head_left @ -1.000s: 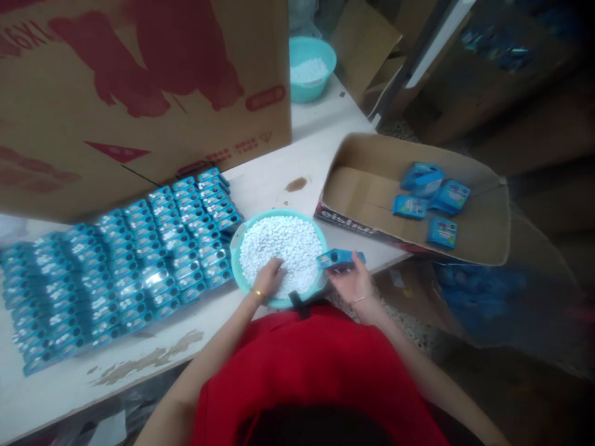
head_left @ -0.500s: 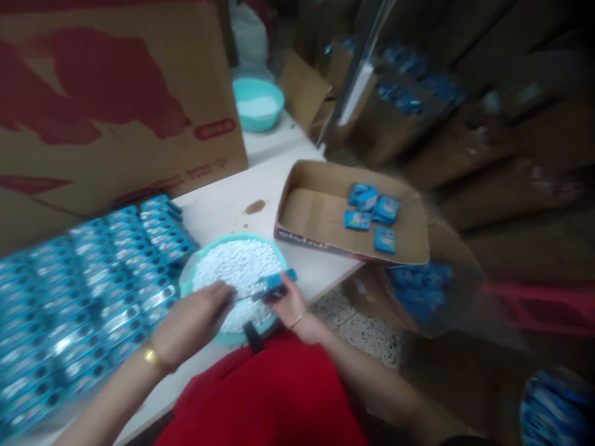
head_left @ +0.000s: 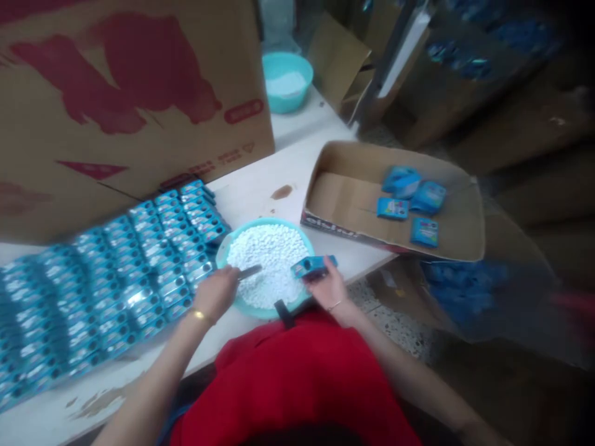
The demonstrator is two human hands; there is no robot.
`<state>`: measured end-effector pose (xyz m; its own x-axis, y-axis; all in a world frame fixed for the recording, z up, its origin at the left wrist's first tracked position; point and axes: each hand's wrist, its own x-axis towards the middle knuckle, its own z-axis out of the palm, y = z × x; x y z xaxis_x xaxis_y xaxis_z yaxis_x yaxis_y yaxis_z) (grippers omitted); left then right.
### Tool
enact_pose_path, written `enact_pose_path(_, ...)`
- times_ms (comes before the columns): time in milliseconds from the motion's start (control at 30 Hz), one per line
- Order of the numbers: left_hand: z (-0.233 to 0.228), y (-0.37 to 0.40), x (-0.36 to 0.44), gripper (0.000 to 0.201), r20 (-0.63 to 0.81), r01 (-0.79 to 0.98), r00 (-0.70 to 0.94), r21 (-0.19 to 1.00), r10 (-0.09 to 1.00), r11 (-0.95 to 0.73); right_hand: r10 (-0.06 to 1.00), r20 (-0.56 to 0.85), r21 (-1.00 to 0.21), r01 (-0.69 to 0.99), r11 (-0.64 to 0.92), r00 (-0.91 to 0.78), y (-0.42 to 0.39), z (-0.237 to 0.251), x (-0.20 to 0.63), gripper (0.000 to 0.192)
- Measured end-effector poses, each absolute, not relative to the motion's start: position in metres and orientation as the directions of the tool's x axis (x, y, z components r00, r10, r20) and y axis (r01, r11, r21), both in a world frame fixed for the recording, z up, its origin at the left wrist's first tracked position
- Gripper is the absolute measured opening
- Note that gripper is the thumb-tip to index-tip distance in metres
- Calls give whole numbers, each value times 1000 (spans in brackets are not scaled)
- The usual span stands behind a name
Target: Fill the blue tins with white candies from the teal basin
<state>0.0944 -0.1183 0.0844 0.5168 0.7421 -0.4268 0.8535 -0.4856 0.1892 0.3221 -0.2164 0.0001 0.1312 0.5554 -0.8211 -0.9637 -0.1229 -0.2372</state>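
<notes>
A teal basin [head_left: 224,251] full of small white pellets [head_left: 269,260] sits at the table's near edge. My right hand [head_left: 325,286] holds a small blue box [head_left: 310,267] over the basin's right rim. My left hand [head_left: 214,294] hovers at the basin's left side, gripping a thin silvery piece [head_left: 250,271] that points toward the pellets. Rows of several blue boxes [head_left: 116,279] lie on the table to the left.
A shallow cardboard tray [head_left: 353,204] holding several blue packs [head_left: 409,198] rests at the table's right edge. A large printed carton [head_left: 130,93] stands behind. A second teal basin [head_left: 286,80] sits far back. Cartons crowd the floor on the right.
My left hand has lifted out of the pellets and moved to the basin's left, now gripping a thin silvery piece. My right hand keeps the blue box. The view swung about.
</notes>
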Motion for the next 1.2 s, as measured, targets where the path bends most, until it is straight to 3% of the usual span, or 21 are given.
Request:
enact_pose_path(33,60,-120,87,16,-464,877,481,264,744,-402,552,-821,-250,-960,-126,141,-219,0,326,23)
enact_pose_path(167,-26,-143,95,16,-467,870,477,373,744,-323,533,-823,-297,-949,-107,198,-225,3,336,23)
enact_pose_path(333,-72,-163,137,23,-370,809,479,537,796,-237,499,-835,-323,-941,-104,232,-226,9,339,22)
enact_pose_path(467,-55,-158,121,20,-314,722,527,655,789,-222,491,-839,-322,-941,-103,233,-225,9,339,23)
enact_pose_path(667,34,-141,86,25,-202,569,646,770,736,-289,532,-822,-306,-945,-111,204,-219,5,330,24)
enact_pose_path(833,94,-130,100,18,-250,609,736,650,629,-454,601,-787,-286,-945,-155,139,-213,6,313,30)
enact_pose_path(1067,149,-130,139,19,-459,713,669,173,584,-680,608,-791,-240,-949,-207,67,-211,2,298,24)
enact_pose_path(1200,172,-139,153,23,-459,672,677,65,576,-738,606,-792,-236,-951,-198,70,-210,3,298,22)
